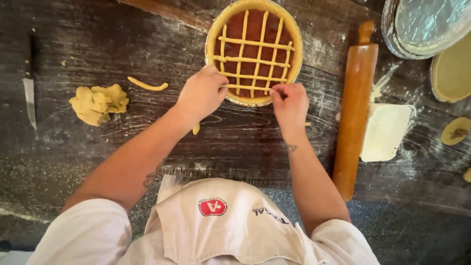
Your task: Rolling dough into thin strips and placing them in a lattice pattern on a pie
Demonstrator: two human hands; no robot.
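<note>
A white apron (pixel 230 221) hangs nearest – beyond it, at the lattice tart's (pixel 253 51) near rim, left hand (pixel 201 93) and right hand (pixel 290 103) each pinch one dough strip's (pixel 248 88) ends, fingers curled.

tart (pixel 253 51): its near rim is hiding under both hands at 6 o'clock.
foil pans (pixel 424 24): running off the frame at 1 o'clock.
pastry disc (pixel 454 73): being cut off at 3 o'clock.
</note>
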